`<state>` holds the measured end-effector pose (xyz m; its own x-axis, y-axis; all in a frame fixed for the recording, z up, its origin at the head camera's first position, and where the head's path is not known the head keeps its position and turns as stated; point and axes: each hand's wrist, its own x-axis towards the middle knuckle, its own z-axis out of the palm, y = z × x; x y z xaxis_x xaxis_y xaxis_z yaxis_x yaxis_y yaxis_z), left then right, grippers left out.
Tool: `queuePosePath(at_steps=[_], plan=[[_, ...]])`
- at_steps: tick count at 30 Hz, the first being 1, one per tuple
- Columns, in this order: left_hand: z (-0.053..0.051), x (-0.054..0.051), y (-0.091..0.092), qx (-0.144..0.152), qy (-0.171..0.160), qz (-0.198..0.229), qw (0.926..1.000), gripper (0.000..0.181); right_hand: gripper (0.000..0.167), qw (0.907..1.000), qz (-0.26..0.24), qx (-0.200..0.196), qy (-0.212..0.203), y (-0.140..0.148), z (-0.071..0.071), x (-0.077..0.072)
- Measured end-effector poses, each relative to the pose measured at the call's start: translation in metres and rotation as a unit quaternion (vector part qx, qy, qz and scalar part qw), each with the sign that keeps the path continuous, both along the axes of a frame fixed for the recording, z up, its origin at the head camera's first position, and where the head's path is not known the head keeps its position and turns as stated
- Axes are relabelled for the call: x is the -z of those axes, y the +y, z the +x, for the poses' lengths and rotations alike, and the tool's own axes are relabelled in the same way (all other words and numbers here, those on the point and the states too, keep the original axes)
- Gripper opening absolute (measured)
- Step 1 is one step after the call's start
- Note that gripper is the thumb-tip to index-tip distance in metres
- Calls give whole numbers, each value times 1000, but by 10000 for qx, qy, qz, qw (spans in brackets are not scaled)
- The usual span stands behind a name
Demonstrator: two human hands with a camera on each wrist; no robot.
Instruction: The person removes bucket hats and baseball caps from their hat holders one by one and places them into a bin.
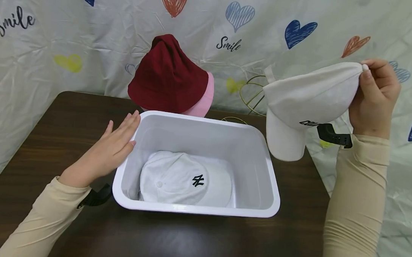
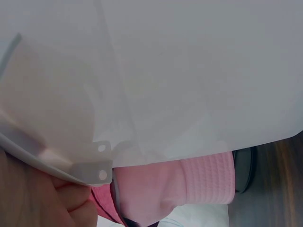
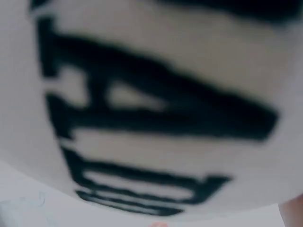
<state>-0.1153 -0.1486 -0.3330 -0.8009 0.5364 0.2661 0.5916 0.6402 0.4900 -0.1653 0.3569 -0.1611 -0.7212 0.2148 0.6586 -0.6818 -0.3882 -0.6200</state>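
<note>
A white cap (image 1: 313, 92) with dark lettering hangs from my right hand (image 1: 377, 96), which pinches it at the crown's top; its brim points down, beside the tub's right end. In the right wrist view the lettered cap (image 3: 189, 156) fills nearly everything. My left hand (image 1: 104, 153) rests with straight fingers against the left rim of the white tub (image 1: 196, 208). In the left wrist view that hand (image 2: 45, 201) is at the tub's (image 2: 189, 80) outer side. Inside the tub lies another white cap (image 1: 180, 178) with a black logo, brim to the right.
Behind the tub stand a dark red bucket hat (image 1: 168, 78) and a pink hat (image 1: 207, 96), partly covered by the red one. A gold wire rack (image 1: 253, 94) is behind the held cap. All stand on a dark wooden table (image 1: 202, 238) before a patterned curtain (image 1: 103, 38).
</note>
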Motion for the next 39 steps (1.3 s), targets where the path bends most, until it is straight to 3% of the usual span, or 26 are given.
queuePosePath(at_steps=[5, 11, 18, 22, 26, 31, 36, 39], plan=[[0, -2, 1, -20, -77, -22, 10000, 62, 16, 9959, 85, -903, -64, -21, 3, -7], [-1, -2, 1, -60, -65, -52, 9999, 62, 19, 9835, 552, -1716, -119, -46, 6, -12], [-1, -1, -1, -46, -64, -78, 9999, 62, 15, 9538, 1441, -2628, -186, -77, 7, -15], [-1, -1, -1, -37, -76, -92, 9999, 62, 14, 9330, 2204, -2834, -236, -93, 5, -14], [0, -1, -1, -73, -89, -121, 9999, 63, 14, 8999, 3441, -2652, -377, -112, 6, -12], [0, -1, -1, -93, -52, -89, 9999, 62, 22, 8356, 4918, -2395, -505, -138, 5, -6], [-1, 0, -1, -47, -3, -60, 10000, 63, 14, 7794, 5628, -2683, -613, -163, 3, 6], [-1, 1, -2, -26, -6, -66, 10000, 62, 11, 7390, 6089, -2831, -553, -178, 4, 13]])
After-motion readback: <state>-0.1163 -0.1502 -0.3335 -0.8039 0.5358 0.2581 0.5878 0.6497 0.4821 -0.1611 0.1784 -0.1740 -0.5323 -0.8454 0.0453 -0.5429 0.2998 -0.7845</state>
